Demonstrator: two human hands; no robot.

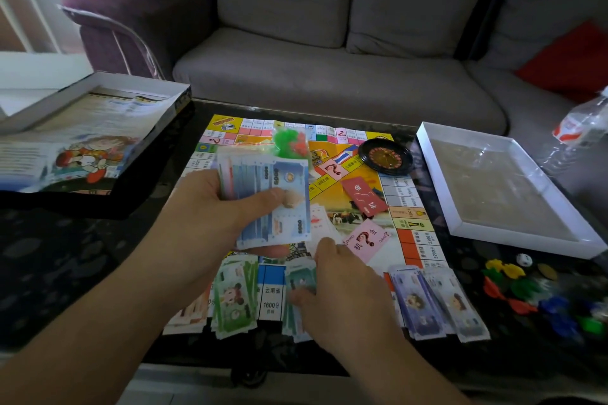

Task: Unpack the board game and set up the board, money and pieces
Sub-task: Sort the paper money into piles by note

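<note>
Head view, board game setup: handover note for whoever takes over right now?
Left hand grips a fanned stack of blue paper banknotes above the unfolded colourful game board.
Right hand rests on the teal banknote pile at the board's near edge.
Done: board laid out; green and purple piles sorted; black roulette wheel on board.
Left: place blue notes; sort loose coloured plastic pieces on the right.

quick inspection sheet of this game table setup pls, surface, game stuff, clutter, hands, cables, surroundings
surface: dark patterned glass table
job's things: colourful paper game board unfolded; green banknote pile and purple banknote piles on its near edge; black roulette wheel on board
clutter: open white box tray; printed box lid; loose plastic pieces
grippers: left hand holds blue banknote stack; right hand on teal notes
cables: nothing seen
surroundings: grey sofa
</note>
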